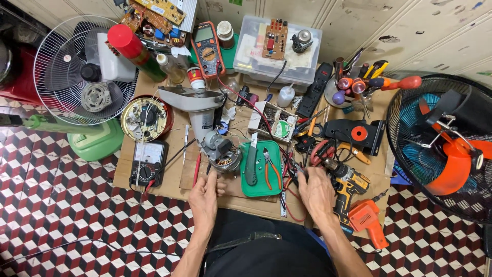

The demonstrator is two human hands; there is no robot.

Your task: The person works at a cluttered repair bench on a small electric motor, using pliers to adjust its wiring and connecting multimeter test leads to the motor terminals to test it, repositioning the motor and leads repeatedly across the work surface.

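Here, the left hand (205, 194) rests loosely open at the motor's (224, 155) six o'clock; the right hand (316, 187) grasps tangled wires (293, 177) at three o'clock.

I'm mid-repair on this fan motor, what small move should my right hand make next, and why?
Probably close the right hand on a tool from the tangle of red wires beside the cordless drill it is reaching into; the left hand sits just below the fan motor.
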